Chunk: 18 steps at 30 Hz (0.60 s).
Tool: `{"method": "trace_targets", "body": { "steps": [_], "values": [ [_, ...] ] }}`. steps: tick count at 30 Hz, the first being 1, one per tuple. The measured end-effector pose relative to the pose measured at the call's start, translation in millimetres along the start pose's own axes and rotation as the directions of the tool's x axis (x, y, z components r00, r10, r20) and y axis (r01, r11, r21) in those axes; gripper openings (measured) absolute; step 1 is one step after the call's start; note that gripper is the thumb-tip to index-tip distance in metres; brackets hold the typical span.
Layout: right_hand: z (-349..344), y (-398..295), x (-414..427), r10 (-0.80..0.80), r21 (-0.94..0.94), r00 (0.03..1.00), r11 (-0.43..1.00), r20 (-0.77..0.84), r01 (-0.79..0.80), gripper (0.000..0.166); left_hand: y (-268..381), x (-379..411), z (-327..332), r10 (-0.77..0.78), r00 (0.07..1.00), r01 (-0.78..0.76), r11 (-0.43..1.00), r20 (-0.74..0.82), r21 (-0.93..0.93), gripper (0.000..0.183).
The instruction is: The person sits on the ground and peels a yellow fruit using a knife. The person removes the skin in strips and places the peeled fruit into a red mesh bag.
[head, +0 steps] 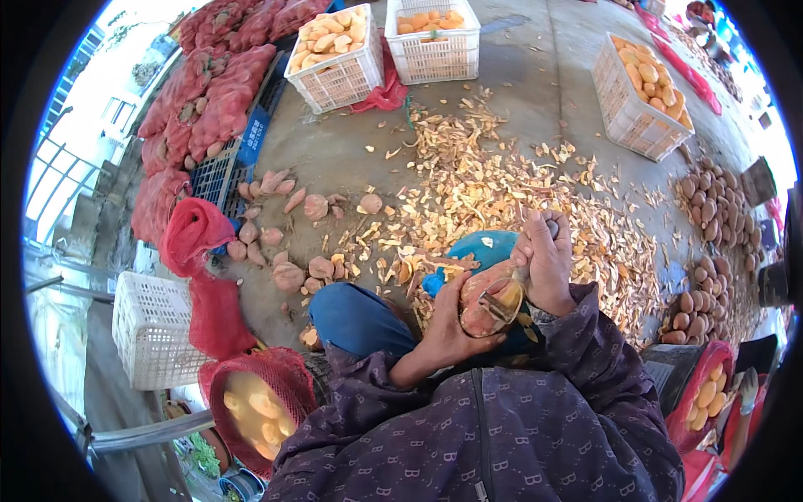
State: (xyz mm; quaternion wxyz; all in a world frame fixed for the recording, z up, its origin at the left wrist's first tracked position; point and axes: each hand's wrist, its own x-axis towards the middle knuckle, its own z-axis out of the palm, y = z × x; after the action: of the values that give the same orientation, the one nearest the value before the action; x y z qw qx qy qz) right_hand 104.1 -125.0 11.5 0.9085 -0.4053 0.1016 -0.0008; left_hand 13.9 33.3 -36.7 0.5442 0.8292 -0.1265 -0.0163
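My left hand (444, 332) is wrapped around a large, mostly unpeeled sweet potato (478, 300) above my lap. In my right hand (544, 263) is the handle of a peeler (500, 304), and its looped metal head rests on the tuber. Orange flesh shows under the peeler's head, beside the reddish skin. A wide heap of peelings (483, 188) lies on the concrete floor beyond both hands. Unpeeled sweet potatoes (288, 277) are scattered to the left of the heap.
White crates of peeled tubers (339, 78) (431, 53) (633, 119) stand ahead. Red mesh sacks (216, 113) lie on a blue pallet (253, 135) at left. A mesh-lined bucket (216, 401) holds peeled pieces in liquid. Piled tubers (718, 201) and another person's gloved hand (749, 384) are at right.
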Motion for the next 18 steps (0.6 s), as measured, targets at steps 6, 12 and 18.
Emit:
{"method": "trace_targets", "body": {
  "steps": [6, 12, 18],
  "values": [
    [20, -3, -10, 0.021, -0.238, 0.992, 0.971, 0.127, 0.01, 0.017, 19, -1, 4, 0.026, 0.997, -0.02, 0.996, -0.077, 0.089, 0.091],
    [-9, 6, 40, -0.089, -0.196, 0.994, 0.978, -0.069, 0.074, 0.023, 7, 4, 15, -0.045, 0.995, 0.042, 0.998, -0.087, -0.044, 0.095],
    [-89, -55, 105, -0.479, -0.446, 0.82, 0.837, -0.313, 0.318, 0.025, 9, -9, 4, -0.066, 0.992, 0.052, 0.991, -0.108, -0.127, 0.095]
  ]
}}
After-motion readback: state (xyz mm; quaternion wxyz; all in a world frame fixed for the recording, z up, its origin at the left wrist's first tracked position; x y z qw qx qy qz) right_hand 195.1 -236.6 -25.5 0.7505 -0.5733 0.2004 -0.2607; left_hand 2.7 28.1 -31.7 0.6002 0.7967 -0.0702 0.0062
